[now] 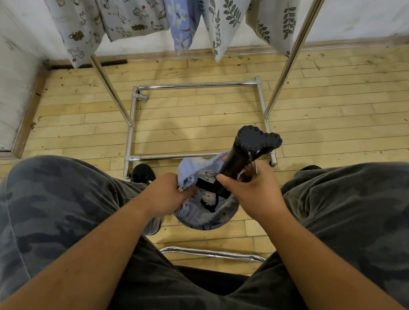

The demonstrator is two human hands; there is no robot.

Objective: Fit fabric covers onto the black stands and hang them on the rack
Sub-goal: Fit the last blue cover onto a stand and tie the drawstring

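Thighs [63, 214] are framing the work: left hand [169, 192] is pinching the cover [200, 216] hem to stretch it, right hand [254, 188] is gripping the stand [234, 159] steady.

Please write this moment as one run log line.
phase: fitting; left hand: grips blue cover; right hand: grips black stand; hung: not yet

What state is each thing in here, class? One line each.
stand: tilted, lower end inside the blue cover
blue cover: bunched, only partly on
left hand: grips the blue cover
right hand: grips the stand
rack: standing
hung covers: hanging
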